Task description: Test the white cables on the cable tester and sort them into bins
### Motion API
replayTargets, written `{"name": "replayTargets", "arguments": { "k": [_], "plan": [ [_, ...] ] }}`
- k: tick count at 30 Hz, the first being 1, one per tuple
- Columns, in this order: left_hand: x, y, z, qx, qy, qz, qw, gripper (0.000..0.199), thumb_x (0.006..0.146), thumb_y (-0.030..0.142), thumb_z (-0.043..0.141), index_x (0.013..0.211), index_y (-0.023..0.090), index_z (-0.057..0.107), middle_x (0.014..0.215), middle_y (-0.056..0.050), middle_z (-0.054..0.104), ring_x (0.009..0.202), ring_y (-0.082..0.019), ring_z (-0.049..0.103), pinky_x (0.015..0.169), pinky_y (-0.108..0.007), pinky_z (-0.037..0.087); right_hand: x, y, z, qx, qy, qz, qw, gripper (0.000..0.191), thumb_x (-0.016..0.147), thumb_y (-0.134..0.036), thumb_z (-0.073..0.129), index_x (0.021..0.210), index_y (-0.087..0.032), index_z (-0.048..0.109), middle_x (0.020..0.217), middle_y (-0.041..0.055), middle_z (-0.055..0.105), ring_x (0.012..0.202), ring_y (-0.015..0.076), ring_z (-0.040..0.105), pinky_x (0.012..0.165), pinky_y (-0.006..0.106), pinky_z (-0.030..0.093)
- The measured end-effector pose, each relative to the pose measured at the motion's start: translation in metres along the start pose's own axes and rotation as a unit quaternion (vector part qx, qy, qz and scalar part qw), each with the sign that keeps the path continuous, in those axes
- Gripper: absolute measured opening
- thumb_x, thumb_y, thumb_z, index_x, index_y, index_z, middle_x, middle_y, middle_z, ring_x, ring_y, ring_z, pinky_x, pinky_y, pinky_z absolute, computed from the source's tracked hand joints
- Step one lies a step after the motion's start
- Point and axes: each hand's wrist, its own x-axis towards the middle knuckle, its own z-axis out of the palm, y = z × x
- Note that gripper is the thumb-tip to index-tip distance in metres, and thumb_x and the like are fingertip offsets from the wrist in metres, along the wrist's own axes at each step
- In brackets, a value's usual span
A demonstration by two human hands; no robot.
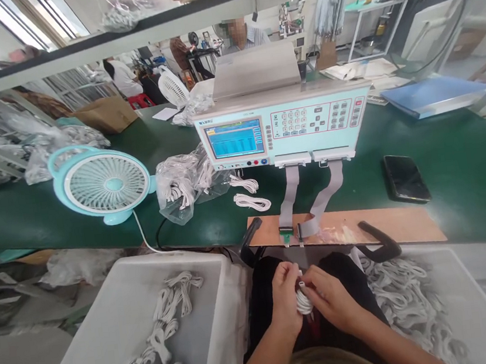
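Coiled white cable point(303, 303) between left fingers point(286, 272) and right fingers point(316, 280)

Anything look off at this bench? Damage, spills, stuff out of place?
Mainly the brown board at the edge of the bench: pale, blotchy patch near its middle, maybe wear or residue. Minor: two white cable bundles lie loose beside the clear bag of cables. No visible damage on the held cable coil; no spill seen.

Lettering point(206, 121) on the instrument point(281, 133) — seemingly too small to read.
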Motion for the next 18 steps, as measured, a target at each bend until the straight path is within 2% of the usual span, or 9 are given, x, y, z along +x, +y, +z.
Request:
{"name": "replayTargets", "arguments": {
  "k": [2, 4, 6, 9, 11, 15, 18],
  "plan": [
    [0.001, 0.004, -0.002, 0.07, -0.004, 0.073, 0.995, 0.02, 0.068, 0.031, 0.067, 0.071, 0.016, 0.055, 0.063, 0.004, 0.051, 0.059, -0.008, 0.045, 0.057, -0.019, 0.037, 0.008, 0.004, -0.001, 0.025, 0.053, 0.038, 0.998, 0.02, 0.092, -0.031, 0.042, 0.079, -0.02, 0.052, 0.07, 0.0004, 0.049, 0.063, 0.0148, 0.047, 0.06, 0.025, 0.039],
    [0.005, 0.007, -0.005, 0.119, -0.033, 0.106, 0.987, 0.016, 0.07, 0.029, 0.065, 0.077, 0.015, 0.061, 0.069, 0.002, 0.056, 0.064, -0.01, 0.049, 0.062, -0.021, 0.039, 0.017, 0.01, -0.002, 0.075, 0.108, 0.088, 0.987, 0.022, 0.091, -0.035, 0.045, 0.077, -0.019, 0.052, 0.066, -0.0014, 0.048, 0.06, 0.014, 0.045, 0.057, 0.024, 0.038],
    [0.009, 0.01, -0.01, 0.102, -0.083, 0.074, 0.989, 0.016, 0.071, 0.026, 0.064, 0.081, 0.014, 0.064, 0.068, 0.001, 0.057, 0.063, -0.01, 0.049, 0.061, -0.021, 0.039, 0.025, 0.015, -0.002, 0.132, 0.139, 0.127, 0.973, 0.024, 0.088, -0.039, 0.05, 0.075, -0.018, 0.053, 0.064, -0.002, 0.048, 0.059, 0.0137, 0.045, 0.057, 0.023, 0.038],
    [0.017, 0.014, -0.019, 0.005, -0.15, -0.02, 0.988, 0.023, 0.067, 0.023, 0.066, 0.088, 0.014, 0.064, 0.069, 0.001, 0.057, 0.059, -0.01, 0.05, 0.056, -0.021, 0.039, 0.032, 0.021, 0.0, 0.187, 0.147, 0.167, 0.957, 0.028, 0.082, -0.044, 0.057, 0.074, -0.017, 0.058, 0.064, -0.0012, 0.052, 0.059, 0.0142, 0.046, 0.056, 0.023, 0.038],
    [0.021, 0.017, -0.024, -0.027, -0.174, -0.06, 0.983, 0.03, 0.064, 0.021, 0.07, 0.093, 0.014, 0.064, 0.072, -0.001, 0.059, 0.059, -0.01, 0.052, 0.055, -0.021, 0.039, 0.034, 0.022, 0.001, 0.198, 0.152, 0.181, 0.951, 0.03, 0.08, -0.045, 0.06, 0.074, -0.016, 0.061, 0.063, -0.0006, 0.054, 0.059, 0.0146, 0.048, 0.056, 0.023, 0.039],
    [0.027, 0.021, -0.028, 0.009, -0.166, -0.056, 0.985, 0.037, 0.063, 0.026, 0.073, 0.096, 0.012, 0.064, 0.069, -0.002, 0.06, 0.057, -0.01, 0.052, 0.054, -0.021, 0.04, 0.036, 0.019, 0.002, 0.207, 0.175, 0.198, 0.942, 0.033, 0.075, -0.049, 0.064, 0.072, -0.016, 0.064, 0.061, -0.0006, 0.056, 0.058, 0.0146, 0.049, 0.056, 0.024, 0.04],
    [0.031, 0.02, -0.026, 0.087, -0.128, -0.018, 0.988, 0.033, 0.067, 0.037, 0.07, 0.087, 0.012, 0.064, 0.058, 0.001, 0.056, 0.047, -0.009, 0.048, 0.045, -0.02, 0.035, 0.038, 0.016, 0.004, 0.231, 0.195, 0.213, 0.929, 0.035, 0.07, -0.05, 0.068, 0.068, -0.015, 0.064, 0.058, -0.0011, 0.055, 0.053, 0.0134, 0.048, 0.053, 0.023, 0.04]
  ]
}}
